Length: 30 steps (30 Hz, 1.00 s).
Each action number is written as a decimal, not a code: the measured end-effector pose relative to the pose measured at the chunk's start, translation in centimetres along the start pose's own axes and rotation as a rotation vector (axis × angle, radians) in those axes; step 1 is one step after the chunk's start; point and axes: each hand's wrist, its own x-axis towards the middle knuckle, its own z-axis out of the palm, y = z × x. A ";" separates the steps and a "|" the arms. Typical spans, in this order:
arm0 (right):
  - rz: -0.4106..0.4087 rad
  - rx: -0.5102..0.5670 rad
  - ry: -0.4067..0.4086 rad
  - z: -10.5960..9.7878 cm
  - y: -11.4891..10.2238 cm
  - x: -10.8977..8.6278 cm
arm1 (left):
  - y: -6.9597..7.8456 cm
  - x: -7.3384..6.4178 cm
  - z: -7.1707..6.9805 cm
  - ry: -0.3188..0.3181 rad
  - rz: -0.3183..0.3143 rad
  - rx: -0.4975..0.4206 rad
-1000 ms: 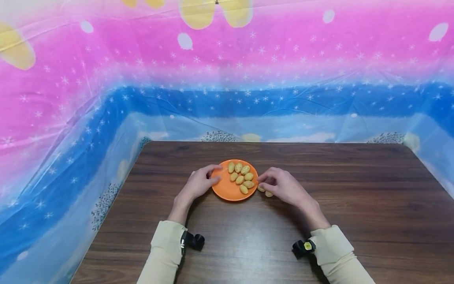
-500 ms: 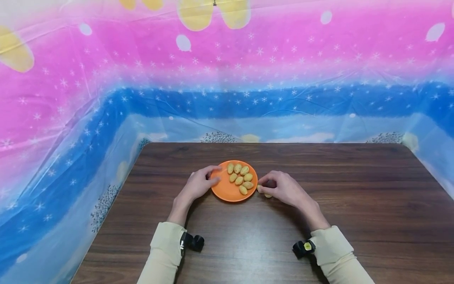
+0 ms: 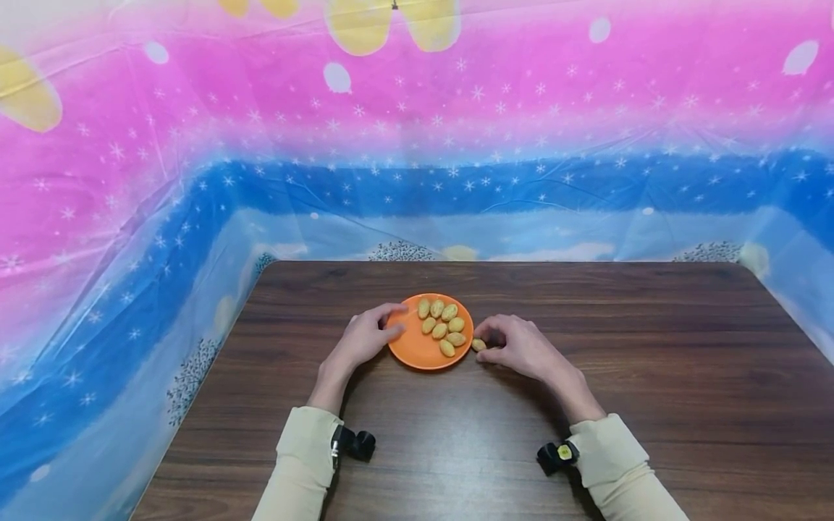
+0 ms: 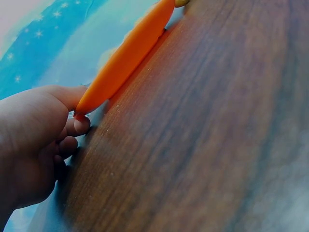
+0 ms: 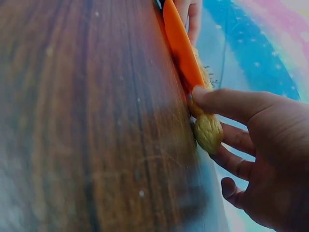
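An orange plate [image 3: 417, 354] lies on the table, with several yellowish, wrinkled, oval nuts [image 3: 439, 331] on its right half. At its left rim, my left hand [image 3: 365, 335] pinches the edge; the left wrist view shows the thumb and a finger on either side of the rim. On the right, my right hand [image 3: 521, 347] has thumb and forefinger around a nut [image 3: 478, 345] just off the plate. In the right wrist view, a second nut [image 5: 208, 134] sits against the fingers, and the thumb is right at the plate's edge.
The dark wooden table [image 3: 417, 449] extends all round the plate. Behind it and at the left hangs a pink and blue snowflake cloth [image 3: 417, 145]. Each wrist carries a black camera [image 3: 355, 443] on a strap.
The right thumb has drawn toward the body, and the nut beside the plate shows more fully. The second nut is now hidden by the hand in the head view. The left hand stays put.
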 end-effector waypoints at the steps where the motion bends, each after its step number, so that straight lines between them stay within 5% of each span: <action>1: -0.001 -0.001 0.001 0.0 0.0 0.0 | 0.0 0.0 0.0 0.000 0.001 0.002; 30: 0.011 0.039 -0.004 -1.0 -1.4 0.1 | 0.0 -0.1 0.0 0.007 -0.008 -0.005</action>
